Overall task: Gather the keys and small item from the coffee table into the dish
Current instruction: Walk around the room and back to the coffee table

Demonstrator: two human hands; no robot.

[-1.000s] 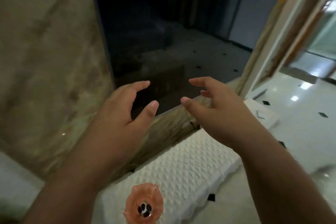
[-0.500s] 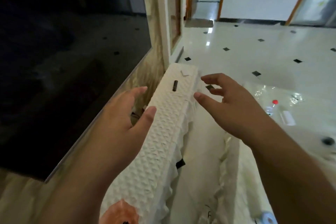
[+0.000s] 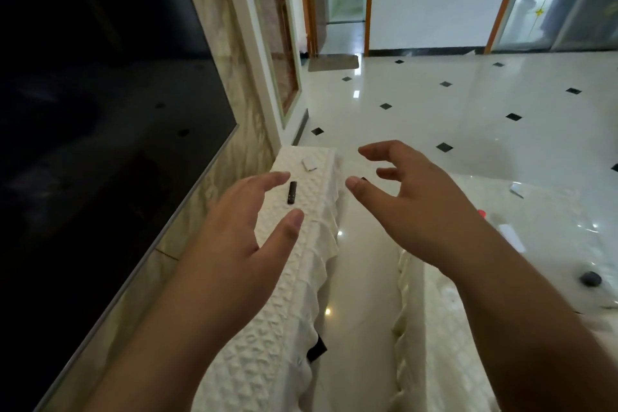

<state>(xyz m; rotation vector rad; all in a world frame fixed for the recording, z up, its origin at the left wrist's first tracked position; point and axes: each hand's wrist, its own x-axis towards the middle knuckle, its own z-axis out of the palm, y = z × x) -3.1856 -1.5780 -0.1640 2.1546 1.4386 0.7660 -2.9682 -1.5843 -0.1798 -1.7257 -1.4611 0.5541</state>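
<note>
My left hand [image 3: 234, 234] and my right hand [image 3: 414, 207] are both held out in front of me, fingers apart and holding nothing. To the right stands the coffee table [image 3: 541, 221] under a clear cover, with a small dark round item [image 3: 590, 278] near its right edge, a white object [image 3: 511, 237] and a red-capped thing [image 3: 481, 213] partly behind my right wrist. No keys can be made out. The orange dish is out of view.
A long stand with a white quilted cover [image 3: 284, 294] runs along the wall under a large dark TV [image 3: 100, 117]. On it lie a black remote [image 3: 292, 197] and a small white piece [image 3: 309, 164]. A narrow strip of glossy floor [image 3: 361, 278] separates stand and table.
The view has swung from facing the TV to looking right along the stand towards the room. The orange dish has dropped out of view at the bottom. Both hands stay open.
</note>
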